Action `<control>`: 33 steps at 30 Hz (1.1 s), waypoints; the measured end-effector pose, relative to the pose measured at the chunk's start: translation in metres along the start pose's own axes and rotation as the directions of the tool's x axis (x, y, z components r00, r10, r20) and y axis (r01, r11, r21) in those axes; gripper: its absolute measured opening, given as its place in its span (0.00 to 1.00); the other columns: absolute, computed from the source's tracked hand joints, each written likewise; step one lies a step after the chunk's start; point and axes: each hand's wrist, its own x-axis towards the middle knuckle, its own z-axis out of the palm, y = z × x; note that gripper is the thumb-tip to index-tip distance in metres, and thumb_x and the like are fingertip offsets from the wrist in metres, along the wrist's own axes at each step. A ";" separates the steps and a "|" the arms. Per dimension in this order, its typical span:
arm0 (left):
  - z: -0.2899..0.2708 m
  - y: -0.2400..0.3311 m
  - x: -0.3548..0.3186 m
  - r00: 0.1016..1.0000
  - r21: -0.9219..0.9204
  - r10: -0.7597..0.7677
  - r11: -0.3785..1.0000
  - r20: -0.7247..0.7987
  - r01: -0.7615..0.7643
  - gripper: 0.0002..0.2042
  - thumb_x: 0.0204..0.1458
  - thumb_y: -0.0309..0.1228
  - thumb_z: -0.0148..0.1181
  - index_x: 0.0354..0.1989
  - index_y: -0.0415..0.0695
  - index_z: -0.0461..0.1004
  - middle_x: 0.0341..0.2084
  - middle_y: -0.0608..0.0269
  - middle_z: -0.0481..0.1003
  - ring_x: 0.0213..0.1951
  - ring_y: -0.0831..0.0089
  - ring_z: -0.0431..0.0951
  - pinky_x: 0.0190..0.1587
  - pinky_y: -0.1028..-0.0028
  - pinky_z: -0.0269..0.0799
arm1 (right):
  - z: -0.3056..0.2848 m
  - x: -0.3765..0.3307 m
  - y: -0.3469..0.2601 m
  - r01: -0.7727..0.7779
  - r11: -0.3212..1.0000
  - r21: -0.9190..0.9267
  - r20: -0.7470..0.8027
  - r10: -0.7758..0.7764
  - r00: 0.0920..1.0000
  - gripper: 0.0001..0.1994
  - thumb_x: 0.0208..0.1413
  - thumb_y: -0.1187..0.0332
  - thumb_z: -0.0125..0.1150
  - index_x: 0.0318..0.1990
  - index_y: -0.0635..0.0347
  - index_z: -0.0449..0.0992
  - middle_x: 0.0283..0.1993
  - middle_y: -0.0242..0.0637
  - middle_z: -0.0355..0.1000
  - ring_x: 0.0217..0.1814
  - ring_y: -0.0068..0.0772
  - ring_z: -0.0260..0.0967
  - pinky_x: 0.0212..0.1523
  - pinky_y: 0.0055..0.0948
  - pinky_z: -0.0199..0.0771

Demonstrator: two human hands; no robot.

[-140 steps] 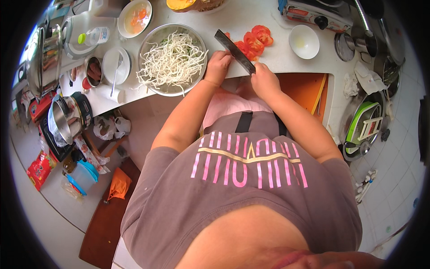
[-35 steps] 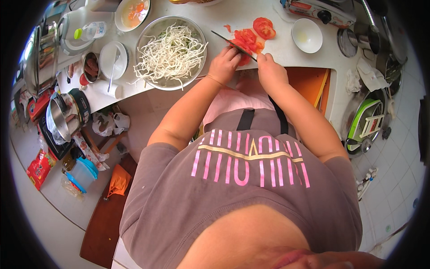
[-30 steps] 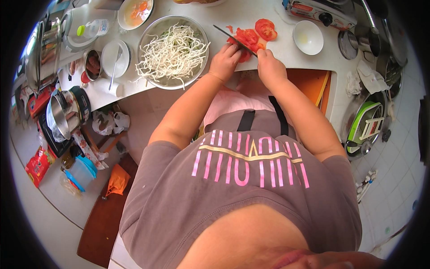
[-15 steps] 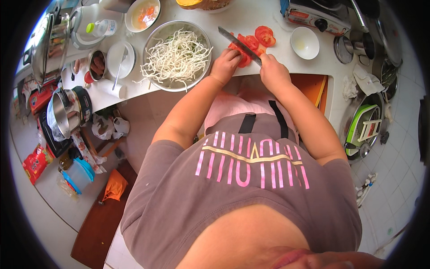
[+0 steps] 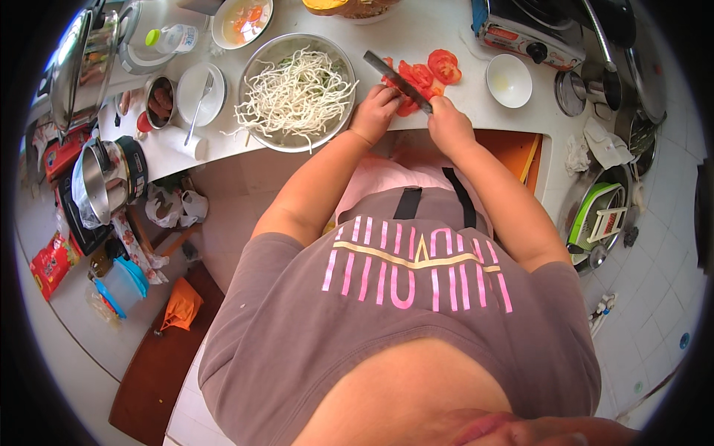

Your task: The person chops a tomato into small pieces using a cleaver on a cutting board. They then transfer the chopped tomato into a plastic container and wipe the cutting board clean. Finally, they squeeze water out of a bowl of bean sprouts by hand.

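Worktop (image 5: 547,111): beneath the knife (image 5: 398,82). Steel bowl (image 5: 338,120) of white strips (image 5: 297,93): left of the knife. Right hand (image 5: 451,126): fingers clenched on the knife's near end. Left hand (image 5: 374,115): fingers curled beside the knife; grasp cannot be told. White bowl (image 5: 520,89): right of the knife. Tomato slices (image 5: 419,75): both sides of the knife, blade obstructing.

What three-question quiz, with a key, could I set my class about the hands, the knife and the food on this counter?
1. True or false: the left hand grips the knife by its handle.

2. Short answer: which cut food lies against or right beside the blade?

3. Multiple choice: from the person's own viewpoint, where is the large metal bowl relative to the knife?
A) To the left
B) To the right
C) Directly beyond it

Key:
1. False; the right hand does.
2. Red tomato slices.
3. A
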 end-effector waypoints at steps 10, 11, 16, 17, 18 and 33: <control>0.003 -0.005 -0.001 1.000 -0.021 0.021 1.000 -0.019 -0.022 0.10 0.39 0.22 0.62 0.33 0.43 0.77 0.37 0.62 0.75 0.41 0.61 0.74 0.42 0.67 0.75 | -0.025 -0.009 -0.024 -0.050 0.993 -0.112 0.131 0.064 0.989 0.08 0.54 0.76 0.49 0.42 0.62 0.64 0.44 0.53 0.69 0.37 0.57 0.74 0.38 0.48 0.75; 0.002 -0.005 0.000 0.999 -0.027 0.024 0.999 -0.023 -0.025 0.11 0.38 0.22 0.63 0.34 0.42 0.77 0.37 0.62 0.75 0.41 0.60 0.74 0.43 0.67 0.74 | -0.020 -0.005 -0.024 -0.056 0.991 -0.118 0.122 0.071 0.990 0.08 0.54 0.76 0.49 0.42 0.62 0.64 0.44 0.53 0.69 0.37 0.57 0.74 0.38 0.47 0.76; -0.002 -0.004 0.001 0.999 -0.010 0.035 0.999 0.005 -0.035 0.10 0.40 0.23 0.60 0.34 0.43 0.78 0.37 0.63 0.74 0.42 0.61 0.73 0.43 0.68 0.75 | 0.005 0.001 -0.014 -0.056 0.997 -0.052 0.062 0.059 0.996 0.08 0.54 0.74 0.50 0.42 0.62 0.64 0.44 0.52 0.69 0.38 0.58 0.73 0.39 0.49 0.74; -0.002 -0.005 0.002 0.999 0.009 0.048 0.999 -0.002 -0.048 0.09 0.41 0.23 0.58 0.33 0.44 0.78 0.37 0.63 0.74 0.43 0.62 0.73 0.43 0.69 0.75 | 0.005 0.002 -0.005 -0.031 0.999 -0.011 0.029 0.032 0.999 0.09 0.54 0.74 0.51 0.42 0.62 0.64 0.44 0.51 0.69 0.38 0.59 0.72 0.39 0.49 0.74; -0.001 -0.005 0.000 0.999 0.001 0.042 0.999 0.007 -0.042 0.09 0.41 0.23 0.58 0.33 0.43 0.78 0.37 0.63 0.74 0.43 0.62 0.73 0.43 0.69 0.75 | 0.001 0.002 -0.001 -0.004 1.000 0.029 0.001 0.004 1.000 0.09 0.54 0.74 0.51 0.42 0.62 0.64 0.44 0.51 0.69 0.38 0.59 0.72 0.39 0.50 0.73; 0.003 -0.006 -0.002 1.000 -0.039 0.022 0.999 0.006 -0.021 0.08 0.38 0.22 0.62 0.30 0.44 0.75 0.37 0.62 0.75 0.38 0.61 0.74 0.37 0.68 0.75 | 0.004 0.000 -0.011 -0.042 0.999 0.011 0.043 0.041 0.998 0.10 0.54 0.74 0.51 0.43 0.64 0.64 0.44 0.54 0.69 0.39 0.60 0.72 0.40 0.51 0.73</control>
